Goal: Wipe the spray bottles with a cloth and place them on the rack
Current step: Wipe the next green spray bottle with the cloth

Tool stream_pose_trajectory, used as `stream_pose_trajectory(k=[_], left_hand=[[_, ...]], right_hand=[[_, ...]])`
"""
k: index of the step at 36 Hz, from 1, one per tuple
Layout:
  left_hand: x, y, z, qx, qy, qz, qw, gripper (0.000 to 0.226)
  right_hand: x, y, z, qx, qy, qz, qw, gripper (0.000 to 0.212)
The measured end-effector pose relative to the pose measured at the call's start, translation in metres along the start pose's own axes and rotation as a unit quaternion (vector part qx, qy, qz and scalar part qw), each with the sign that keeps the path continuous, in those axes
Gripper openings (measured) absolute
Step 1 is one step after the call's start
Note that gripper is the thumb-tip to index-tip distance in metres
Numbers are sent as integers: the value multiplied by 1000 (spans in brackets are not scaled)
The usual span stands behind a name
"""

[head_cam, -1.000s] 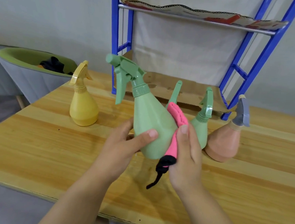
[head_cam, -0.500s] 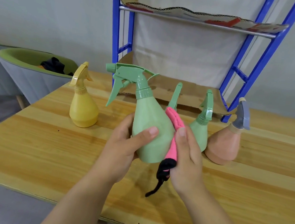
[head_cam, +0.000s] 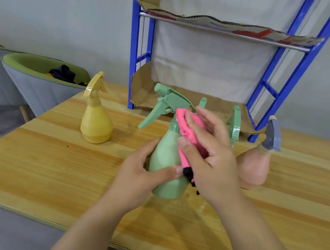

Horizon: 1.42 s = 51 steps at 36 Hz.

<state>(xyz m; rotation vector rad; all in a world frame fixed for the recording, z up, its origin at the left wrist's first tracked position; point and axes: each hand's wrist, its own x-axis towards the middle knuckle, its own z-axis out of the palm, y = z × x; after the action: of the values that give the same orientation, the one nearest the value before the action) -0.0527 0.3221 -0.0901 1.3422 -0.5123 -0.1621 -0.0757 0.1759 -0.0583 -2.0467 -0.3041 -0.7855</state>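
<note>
— Since half a second ago the right hand (head_cam: 213, 159) has climbed. Its pink cloth with a black hem (head_cam: 188, 133) sat low on the side of the pale green pear-shaped plastic spray bottle (head_cam: 164, 164), and now it is up at the neck, just under the trigger.

— How does that bottle sit?

— Roughly upright, nozzle pointing left, in front of the person over the pale wooden table (head_cam: 46, 174) (whether its base touches the boards, I cannot tell).

— And the hands?

— The left hand (head_cam: 141, 178) curls round the lower body, thumb lying across the front. The right hand pinches the cloth, thumb pressing it onto the bottle's shoulder, fingers spread over the top fold. The left thumb's tip is just beside the cloth's black end.

— What else stands there?

— A yellow plastic spray bottle (head_cam: 96, 124) is to the left, well apart. A peach spray bottle with a grey-blue trigger (head_cam: 256, 168) is to the right, partly behind the right hand. Further back, the blue metal rack (head_cam: 133, 62) has shelves lined with brown cardboard (head_cam: 143, 91). A grey-and-green chair (head_cam: 34, 85) sits off the table's left edge.
</note>
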Motion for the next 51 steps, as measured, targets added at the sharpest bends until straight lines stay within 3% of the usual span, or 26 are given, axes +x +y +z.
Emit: stream_pose_trajectory(k=[9, 13, 16, 21, 24, 28, 32, 37, 39, 42, 44, 46, 48, 51], left_hand=[[-3, 2, -3, 104, 26, 18, 994, 58], [-4, 4, -1, 156, 19, 18, 987, 67], [-3, 7, 0, 167, -5, 15, 986, 62], [-1, 8, -6, 133, -57, 1, 990, 64], [0, 8, -11, 143, -75, 3, 987, 60], [1, 8, -11, 37, -96, -19, 995, 66], [5, 2, -13, -41, -52, -56, 996, 72], [5, 2, -15, -111, -94, -89, 985, 82], [5, 0, -15, -108, -94, -90, 986, 81], [6, -4, -13, -90, -64, -83, 990, 59], [6, -4, -10, -87, -41, -79, 992, 50], [6, -3, -7, -69, -30, -67, 995, 56], [6, -3, -3, -27, -20, -48, 998, 62], [7, -3, -5, -26, 2, -35, 999, 59]], right_hand=[[-19, -4, 10, 1, -30, 51, 998, 36], [-11, -2, 8, 91, -19, 156, 983, 40], [-5, 0, 3, 153, -14, 182, 971, 29], [0, 3, -1, 271, -35, 205, 940, 53], [2, 7, -6, 347, -65, 216, 910, 44], [3, 5, -9, 417, -49, 216, 881, 38], [2, 6, -8, 404, -34, 202, 892, 39], [2, 2, -15, 454, -106, 189, 864, 37], [4, 0, -15, 445, -105, 188, 869, 37], [5, 0, -13, 430, -65, 206, 877, 35], [4, 3, -10, 397, -28, 207, 894, 20], [4, 7, -6, 341, 19, 207, 917, 10], [3, 10, -2, 297, 53, 205, 931, 15], [2, 11, -3, 303, 39, 203, 930, 43]])
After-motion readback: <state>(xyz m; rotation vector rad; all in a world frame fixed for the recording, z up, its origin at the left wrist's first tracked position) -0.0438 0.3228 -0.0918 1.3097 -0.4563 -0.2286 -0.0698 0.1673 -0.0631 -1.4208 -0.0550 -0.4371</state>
